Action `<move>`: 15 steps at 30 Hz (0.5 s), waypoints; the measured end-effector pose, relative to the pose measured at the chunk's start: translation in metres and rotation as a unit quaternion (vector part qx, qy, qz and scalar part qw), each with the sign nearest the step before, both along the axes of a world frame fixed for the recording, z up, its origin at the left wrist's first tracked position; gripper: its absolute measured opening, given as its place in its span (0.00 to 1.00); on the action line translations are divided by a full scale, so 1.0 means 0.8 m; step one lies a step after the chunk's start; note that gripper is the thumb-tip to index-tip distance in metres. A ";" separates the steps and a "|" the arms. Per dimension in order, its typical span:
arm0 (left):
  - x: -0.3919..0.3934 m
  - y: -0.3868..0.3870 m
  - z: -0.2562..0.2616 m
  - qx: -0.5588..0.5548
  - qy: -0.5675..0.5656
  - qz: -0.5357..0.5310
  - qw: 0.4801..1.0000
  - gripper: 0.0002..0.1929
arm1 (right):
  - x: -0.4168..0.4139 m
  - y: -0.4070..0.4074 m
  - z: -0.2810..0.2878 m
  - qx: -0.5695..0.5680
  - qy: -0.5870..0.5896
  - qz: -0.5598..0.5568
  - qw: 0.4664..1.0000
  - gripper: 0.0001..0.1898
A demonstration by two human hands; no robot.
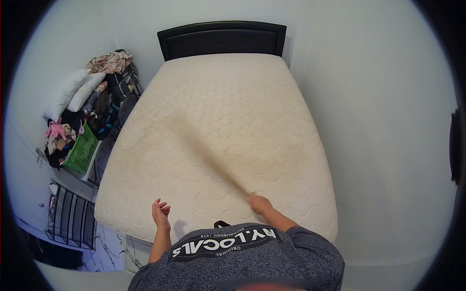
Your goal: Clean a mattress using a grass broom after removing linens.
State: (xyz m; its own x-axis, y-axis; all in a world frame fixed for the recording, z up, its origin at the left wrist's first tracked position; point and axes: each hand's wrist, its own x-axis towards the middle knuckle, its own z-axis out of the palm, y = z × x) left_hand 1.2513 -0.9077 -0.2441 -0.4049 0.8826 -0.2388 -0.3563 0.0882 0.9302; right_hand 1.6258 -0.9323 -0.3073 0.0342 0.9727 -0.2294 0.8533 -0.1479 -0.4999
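Observation:
My right hand (260, 203) grips the narrow end of a long tan stick-like tool (213, 160), possibly a stick broom. It is blurred by motion, and its far end fades out toward the upper left over the mattress. Below it lies a bare cream quilted mattress (251, 94) with wavy stitching and faint brownish patches. Whether the tool touches the mattress cannot be told. Near the mattress's front left part, my left hand (161, 214) is raised with nothing in it, its fingers loosely bent and apart.
A black headboard (225, 40) stands at the mattress's far end. Along the left are white pillows (69, 92), piled clothes (111, 62), a green plastic basket (83, 150) and a black metal rack (72, 216). A pale wall (375, 127) runs along the right. Marble-patterned floor (111, 251) shows lower left.

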 end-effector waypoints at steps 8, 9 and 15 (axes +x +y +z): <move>-0.012 -0.013 0.034 0.008 0.072 0.071 0.995 0.21 | 0.182 0.028 -0.051 -0.085 -0.091 -0.311 0.942 0.13; -0.012 -0.015 0.035 0.001 0.069 0.080 0.994 0.21 | 0.192 0.049 -0.070 0.007 0.006 -0.465 0.885 0.15; -0.007 -0.024 0.022 -0.015 0.062 0.120 0.991 0.22 | 0.021 0.142 -0.049 0.091 0.190 -0.313 0.926 0.17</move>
